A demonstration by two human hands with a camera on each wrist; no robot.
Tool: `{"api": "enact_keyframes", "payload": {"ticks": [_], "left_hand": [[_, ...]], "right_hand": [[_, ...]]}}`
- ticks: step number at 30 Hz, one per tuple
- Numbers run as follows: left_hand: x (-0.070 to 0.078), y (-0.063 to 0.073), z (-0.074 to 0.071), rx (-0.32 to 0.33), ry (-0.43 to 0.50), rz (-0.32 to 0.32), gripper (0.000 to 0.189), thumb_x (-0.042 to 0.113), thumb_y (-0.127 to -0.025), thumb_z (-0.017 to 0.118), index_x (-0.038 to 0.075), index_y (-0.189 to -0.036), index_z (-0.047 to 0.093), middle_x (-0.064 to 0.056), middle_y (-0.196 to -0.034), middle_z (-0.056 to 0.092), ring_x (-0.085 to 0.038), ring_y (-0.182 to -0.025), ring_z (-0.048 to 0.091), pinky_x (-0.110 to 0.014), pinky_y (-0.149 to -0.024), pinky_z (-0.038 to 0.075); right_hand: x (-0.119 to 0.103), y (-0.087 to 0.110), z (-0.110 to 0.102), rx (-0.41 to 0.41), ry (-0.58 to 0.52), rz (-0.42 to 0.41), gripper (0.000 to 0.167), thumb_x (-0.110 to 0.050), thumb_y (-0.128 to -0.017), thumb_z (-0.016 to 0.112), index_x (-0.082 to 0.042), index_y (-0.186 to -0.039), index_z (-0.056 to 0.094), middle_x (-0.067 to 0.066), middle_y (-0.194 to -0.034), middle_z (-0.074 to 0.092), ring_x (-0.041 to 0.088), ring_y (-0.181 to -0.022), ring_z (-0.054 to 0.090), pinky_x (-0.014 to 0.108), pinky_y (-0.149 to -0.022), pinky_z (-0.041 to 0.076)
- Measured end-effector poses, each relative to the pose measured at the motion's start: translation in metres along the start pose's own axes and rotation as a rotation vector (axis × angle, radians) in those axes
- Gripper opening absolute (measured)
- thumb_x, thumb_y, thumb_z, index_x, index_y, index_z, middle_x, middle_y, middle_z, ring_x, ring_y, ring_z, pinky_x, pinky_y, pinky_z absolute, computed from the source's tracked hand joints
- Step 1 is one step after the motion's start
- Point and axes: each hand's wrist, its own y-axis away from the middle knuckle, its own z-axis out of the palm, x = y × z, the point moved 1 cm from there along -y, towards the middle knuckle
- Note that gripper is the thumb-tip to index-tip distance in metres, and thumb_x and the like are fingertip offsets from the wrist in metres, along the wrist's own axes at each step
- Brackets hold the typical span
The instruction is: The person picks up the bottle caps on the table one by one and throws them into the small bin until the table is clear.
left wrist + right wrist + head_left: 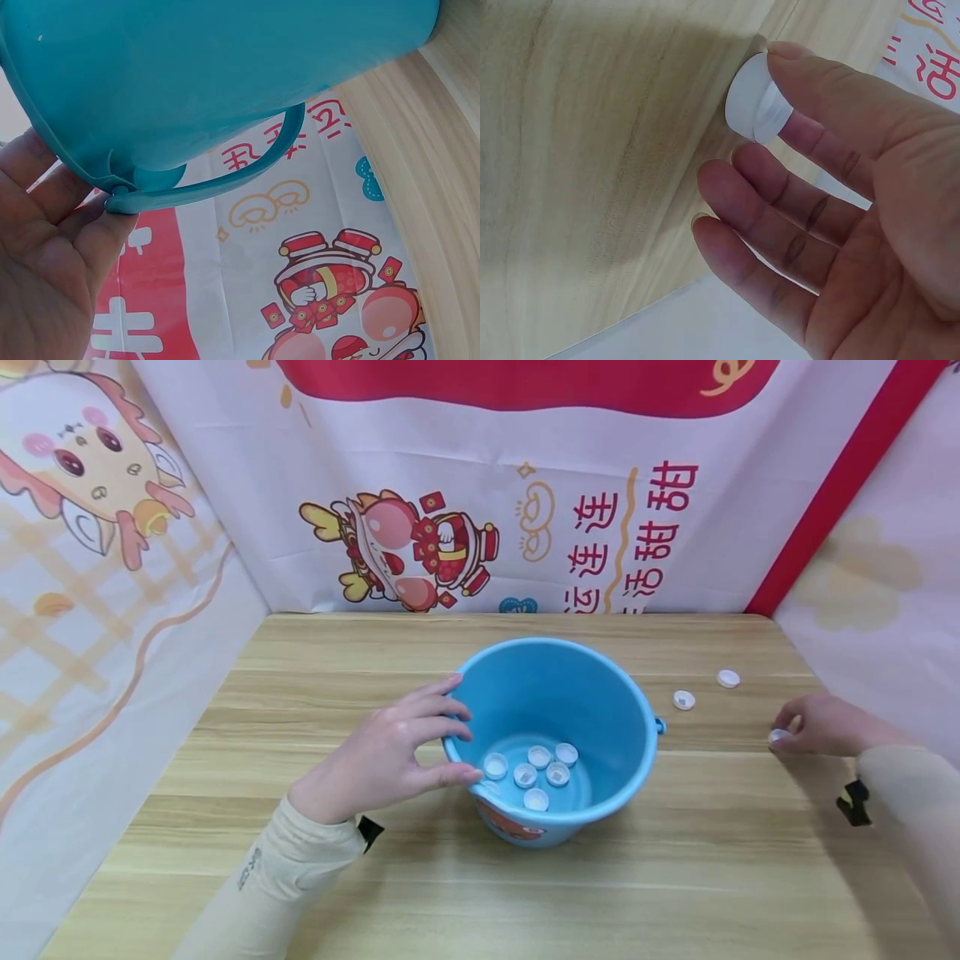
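Note:
A light blue bucket [540, 693] stands on the table with several white round caps [538, 757] on its bottom. My left hand [397, 747] grips the bucket's left rim, fingers over the edge and thumb nearer the front. In the left wrist view, that hand [52, 247] is at the rim beside the joint of the bucket's handle [217, 187]. Over by the table's right edge, my right hand [832, 727] pinches a white cap [754, 101] between thumb and forefinger. The other fingers of the right hand [840, 202] are loosely bent below the cap.
Two more white caps, one nearer [684, 700] and one farther [728, 678], lie between the bucket and my right hand. The wooden table [337, 647] meets a printed cloth [465, 452] at the back, with cloth at both sides too.

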Motion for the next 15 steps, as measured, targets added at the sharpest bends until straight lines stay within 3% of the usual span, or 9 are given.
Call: {"api": "enact_keyframes", "payload": {"ticks": [8,15], "left_hand": [[0.0,-0.001,-0.001,-0.003,-0.003,0.003,0.059,0.061,-0.087,0.063,0.01,-0.113,0.074,-0.006,-0.123,0.067,-0.026,-0.143,0.035,-0.049,-0.102,0.045],[0.0,0.0,0.0,-0.003,-0.004,0.004,0.06,0.062,-0.087,0.061,0.01,-0.113,0.074,-0.007,-0.123,0.066,-0.026,-0.142,0.036,-0.047,-0.101,0.047]], "right_hand": [[-0.004,0.002,0.005,0.007,-0.019,0.042,0.033,-0.035,-0.084,0.078,-0.004,-0.087,0.068,-0.002,-0.067,0.056,0.018,-0.068,0.049,0.033,-0.061,0.041],[-0.019,0.001,0.001,-0.071,0.018,0.085,0.027,-0.027,-0.083,0.079,-0.002,-0.087,0.068,0.003,-0.076,0.059,0.022,-0.072,0.053,0.037,-0.064,0.046]]}}
